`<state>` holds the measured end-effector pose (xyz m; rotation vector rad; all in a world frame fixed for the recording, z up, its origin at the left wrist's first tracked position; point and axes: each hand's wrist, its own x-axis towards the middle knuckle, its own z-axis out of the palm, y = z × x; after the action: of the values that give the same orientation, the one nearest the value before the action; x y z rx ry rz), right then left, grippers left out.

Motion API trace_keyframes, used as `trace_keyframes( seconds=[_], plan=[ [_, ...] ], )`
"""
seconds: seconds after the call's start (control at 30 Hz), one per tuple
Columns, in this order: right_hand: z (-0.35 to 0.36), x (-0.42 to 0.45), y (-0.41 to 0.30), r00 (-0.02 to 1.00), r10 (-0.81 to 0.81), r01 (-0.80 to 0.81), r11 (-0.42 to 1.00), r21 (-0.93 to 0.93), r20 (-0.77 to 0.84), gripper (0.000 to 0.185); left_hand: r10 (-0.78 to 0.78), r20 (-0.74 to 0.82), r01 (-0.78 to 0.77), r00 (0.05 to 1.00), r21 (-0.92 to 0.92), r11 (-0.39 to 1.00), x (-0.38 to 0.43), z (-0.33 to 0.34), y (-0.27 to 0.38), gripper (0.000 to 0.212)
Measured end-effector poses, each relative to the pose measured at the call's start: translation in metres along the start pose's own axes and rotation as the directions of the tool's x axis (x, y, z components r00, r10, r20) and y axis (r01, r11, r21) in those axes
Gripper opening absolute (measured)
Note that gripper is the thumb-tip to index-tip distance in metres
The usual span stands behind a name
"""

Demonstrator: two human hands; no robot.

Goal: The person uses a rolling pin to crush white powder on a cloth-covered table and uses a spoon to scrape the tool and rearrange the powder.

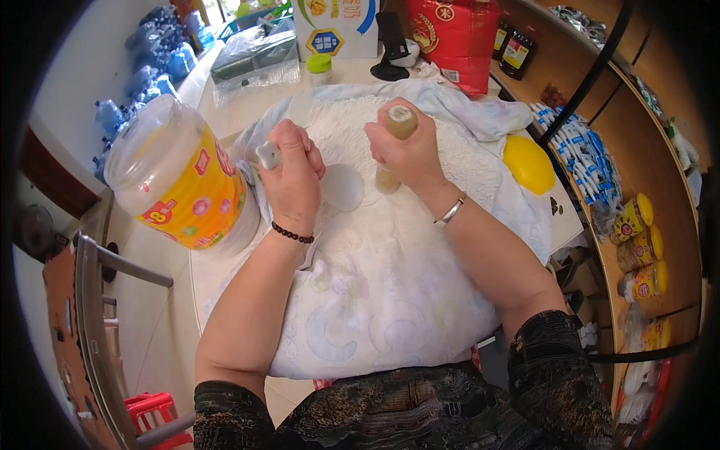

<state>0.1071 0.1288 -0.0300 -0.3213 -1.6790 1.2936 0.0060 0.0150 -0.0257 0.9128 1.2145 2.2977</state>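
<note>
My left hand is closed around the handle of a white plastic scoop or spoon, whose round bowl rests at the flour. In my right hand a wooden rolling pin stands roughly upright, its floury top above my fist and its lower end against the flour. The white flour is spread over a pale patterned cloth, which covers the table and hangs over its near edge. A large clear plastic jar with a yellow and orange label stands open, left of my left hand.
A yellow lid lies at the cloth's right edge. Behind the cloth stand a green-lidded jar, a black phone stand and a red sack. Shelves with jars curve along the right; a metal-framed chair is at left.
</note>
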Motion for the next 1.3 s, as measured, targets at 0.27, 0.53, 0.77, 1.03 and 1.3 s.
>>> trace_keyframes(
  seconds=[0.27, 0.53, 0.77, 1.03, 1.3],
  plan=[
    [0.003, 0.03, 0.006, 0.875, 0.281, -0.283, 0.958, 0.054, -0.394, 0.01, 0.026, 0.011, -0.026, 1.0, -0.028, 0.999, -0.004, -0.007, -0.005, 0.034],
    [-0.051, -0.012, -0.023, 0.945, 0.079, -0.022, 0.983, 0.182, -0.316, 0.013, -0.095, -0.09, 0.069, 0.991, -0.249, 0.966, 0.005, -0.001, -0.003, 0.033],
    [-0.04, -0.037, -0.025, 0.987, 0.052, -0.071, 0.99, -0.123, -0.151, 0.012, 0.052, 0.012, -0.052, 0.999, -0.023, 0.998, -0.012, -0.001, -0.016, 0.036],
    [-0.043, 0.005, -0.027, 0.948, 0.144, -0.159, 0.987, -0.033, -0.285, 0.01, -0.015, -0.047, 0.013, 0.999, -0.056, 0.998, -0.002, -0.003, -0.005, 0.037],
    [0.002, 0.003, 0.003, 0.987, -0.146, 0.157, 0.971, -0.179, 0.073, 0.012, -0.004, -0.035, 0.008, 0.999, 0.119, 0.993, 0.004, -0.005, 0.012, 0.036]
  ],
)
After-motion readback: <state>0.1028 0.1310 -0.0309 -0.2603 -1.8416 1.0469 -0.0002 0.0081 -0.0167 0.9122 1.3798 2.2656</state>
